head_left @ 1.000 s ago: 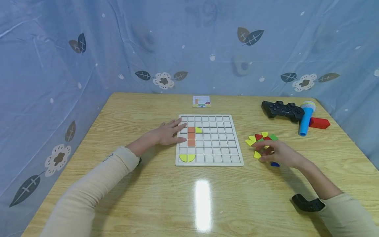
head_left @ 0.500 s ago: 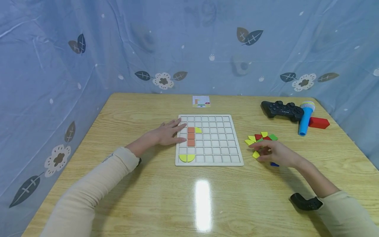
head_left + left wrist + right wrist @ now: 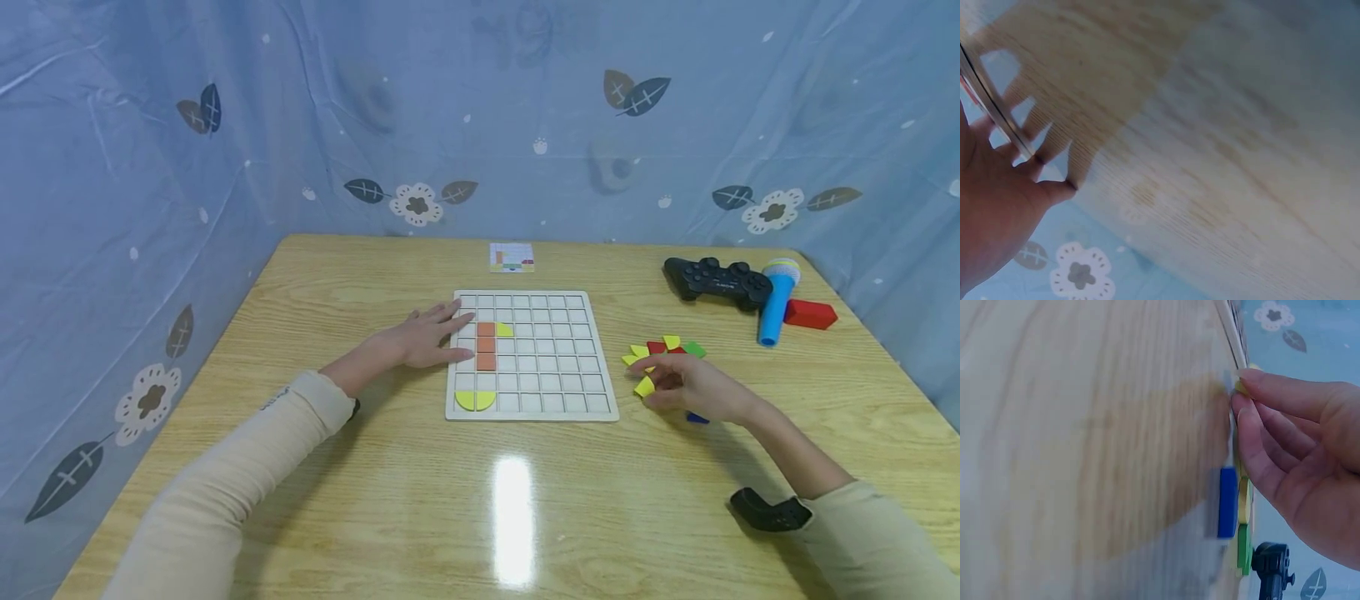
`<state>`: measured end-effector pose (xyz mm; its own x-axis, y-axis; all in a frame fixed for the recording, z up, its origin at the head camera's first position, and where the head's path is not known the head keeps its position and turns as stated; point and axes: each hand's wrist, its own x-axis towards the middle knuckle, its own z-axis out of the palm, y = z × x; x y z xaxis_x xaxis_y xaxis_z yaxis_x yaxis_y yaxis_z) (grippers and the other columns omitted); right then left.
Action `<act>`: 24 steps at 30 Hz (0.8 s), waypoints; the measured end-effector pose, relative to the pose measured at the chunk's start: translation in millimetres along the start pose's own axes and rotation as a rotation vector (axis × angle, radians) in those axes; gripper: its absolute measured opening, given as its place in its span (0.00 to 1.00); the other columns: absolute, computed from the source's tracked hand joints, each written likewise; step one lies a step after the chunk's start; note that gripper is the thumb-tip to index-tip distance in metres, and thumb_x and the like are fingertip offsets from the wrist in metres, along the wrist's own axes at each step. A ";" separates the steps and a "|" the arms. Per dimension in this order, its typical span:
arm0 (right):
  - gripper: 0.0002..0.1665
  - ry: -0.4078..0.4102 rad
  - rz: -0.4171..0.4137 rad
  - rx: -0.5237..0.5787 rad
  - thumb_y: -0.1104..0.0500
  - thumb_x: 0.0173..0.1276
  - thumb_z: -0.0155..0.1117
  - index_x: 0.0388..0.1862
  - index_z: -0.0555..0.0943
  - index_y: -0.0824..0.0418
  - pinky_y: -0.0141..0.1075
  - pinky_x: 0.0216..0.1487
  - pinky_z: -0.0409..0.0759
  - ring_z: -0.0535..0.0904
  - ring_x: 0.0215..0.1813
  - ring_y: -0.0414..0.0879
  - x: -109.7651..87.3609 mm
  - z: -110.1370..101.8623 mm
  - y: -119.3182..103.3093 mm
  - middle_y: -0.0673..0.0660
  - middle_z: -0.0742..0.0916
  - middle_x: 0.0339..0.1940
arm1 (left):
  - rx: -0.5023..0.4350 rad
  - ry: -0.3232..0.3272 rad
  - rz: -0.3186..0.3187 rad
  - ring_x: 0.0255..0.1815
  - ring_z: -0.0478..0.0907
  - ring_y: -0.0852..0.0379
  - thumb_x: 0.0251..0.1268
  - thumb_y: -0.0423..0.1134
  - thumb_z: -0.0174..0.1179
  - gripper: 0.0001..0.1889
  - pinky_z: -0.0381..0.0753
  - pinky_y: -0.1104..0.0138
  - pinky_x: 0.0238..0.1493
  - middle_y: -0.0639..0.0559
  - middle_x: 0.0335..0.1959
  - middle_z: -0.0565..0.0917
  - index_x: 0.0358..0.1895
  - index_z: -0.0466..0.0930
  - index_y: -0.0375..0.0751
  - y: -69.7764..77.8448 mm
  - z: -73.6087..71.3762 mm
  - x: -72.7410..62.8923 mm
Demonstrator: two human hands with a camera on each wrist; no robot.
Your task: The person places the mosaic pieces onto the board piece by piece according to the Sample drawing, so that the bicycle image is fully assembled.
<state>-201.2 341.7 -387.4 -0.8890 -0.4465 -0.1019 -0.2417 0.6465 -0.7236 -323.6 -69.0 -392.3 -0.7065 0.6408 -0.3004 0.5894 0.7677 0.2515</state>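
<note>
My left hand (image 3: 423, 337) lies with spread fingers over the left edge of the white grid board (image 3: 558, 417). In the left wrist view, the fingers (image 3: 1054, 192) reach past the board's edge. Three orange square tiles (image 3: 486, 344) stand in a column on the board, with a yellow quarter-circle tile (image 3: 505, 330) beside the top one. Two more yellow tiles (image 3: 476, 401) form a half circle in the bottom row. Right of the board, my right hand (image 3: 697, 386) pinches a yellow tile (image 3: 644, 386) between thumb and fingers; in the right wrist view the yellow tile (image 3: 1244, 389) is mostly covered.
Loose red, green and yellow tiles (image 3: 671, 342) lie beyond my right hand, and a blue tile (image 3: 697, 417) under it. Farther back are a black game controller (image 3: 717, 281), a blue toy microphone (image 3: 776, 308) and a red block (image 3: 810, 314). A small pattern card (image 3: 512, 257) lies behind the board.
My right hand has shifted slightly left, and the yellow tile at its fingertips has moved left and turned with it. The left hand has stayed in place on the board.
</note>
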 end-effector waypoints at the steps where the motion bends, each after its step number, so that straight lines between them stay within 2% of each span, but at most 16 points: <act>1: 0.23 0.014 0.021 0.007 0.63 0.64 0.66 0.57 0.76 0.68 0.32 0.31 0.76 0.75 0.33 0.43 1.1 0.3 -2.0 0.56 0.81 0.39 | 0.001 0.000 0.001 0.76 0.31 0.47 0.68 0.68 0.39 0.41 0.34 0.45 0.70 0.49 0.77 0.32 0.77 0.37 0.56 0.3 -0.2 -0.2; 6: 0.21 0.079 0.115 0.128 0.61 0.66 0.65 0.55 0.76 0.71 0.35 0.34 0.81 0.80 0.34 0.46 8.6 1.4 -13.6 0.60 0.80 0.40 | 0.000 0.001 0.002 0.76 0.31 0.46 0.68 0.68 0.39 0.41 0.35 0.45 0.70 0.49 0.77 0.33 0.77 0.38 0.55 1.0 -0.3 -0.3; 11: 0.21 0.100 0.112 0.140 0.57 0.69 0.63 0.55 0.78 0.70 0.38 0.39 0.81 0.83 0.38 0.49 19.5 3.3 -25.4 0.61 0.83 0.43 | -0.003 -0.001 -0.001 0.76 0.31 0.47 0.68 0.68 0.39 0.41 0.34 0.45 0.70 0.49 0.77 0.33 0.77 0.38 0.56 0.8 0.2 -1.0; 13: 0.20 0.085 0.093 0.142 0.57 0.70 0.61 0.54 0.78 0.71 0.39 0.41 0.81 0.83 0.40 0.50 24.7 5.4 -30.2 0.61 0.84 0.43 | -0.007 -0.002 -0.002 0.76 0.31 0.47 0.68 0.68 0.39 0.41 0.34 0.45 0.70 0.49 0.77 0.33 0.77 0.38 0.56 0.7 0.6 -1.4; 19: 0.18 0.010 0.059 0.256 0.58 0.73 0.57 0.53 0.77 0.72 0.41 0.43 0.82 0.83 0.42 0.51 44.5 15.7 -41.9 0.63 0.86 0.41 | -0.003 -0.001 -0.008 0.76 0.31 0.47 0.68 0.69 0.39 0.41 0.35 0.45 0.70 0.49 0.77 0.33 0.77 0.37 0.56 1.4 0.5 -1.6; 24: 0.22 -0.030 0.056 0.225 0.57 0.73 0.57 0.58 0.76 0.70 0.38 0.42 0.81 0.80 0.39 0.50 61.6 25.4 -51.4 0.61 0.85 0.37 | 0.006 0.002 -0.003 0.76 0.32 0.45 0.69 0.68 0.39 0.41 0.35 0.45 0.70 0.48 0.77 0.33 0.77 0.37 0.55 1.9 -0.7 -1.8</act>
<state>-233.6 265.3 -373.8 -0.8857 -0.4342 -0.1644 -0.0963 0.5182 -0.8498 -321.5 -68.7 -390.6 -0.7092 0.6385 -0.2989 0.5895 0.7696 0.2452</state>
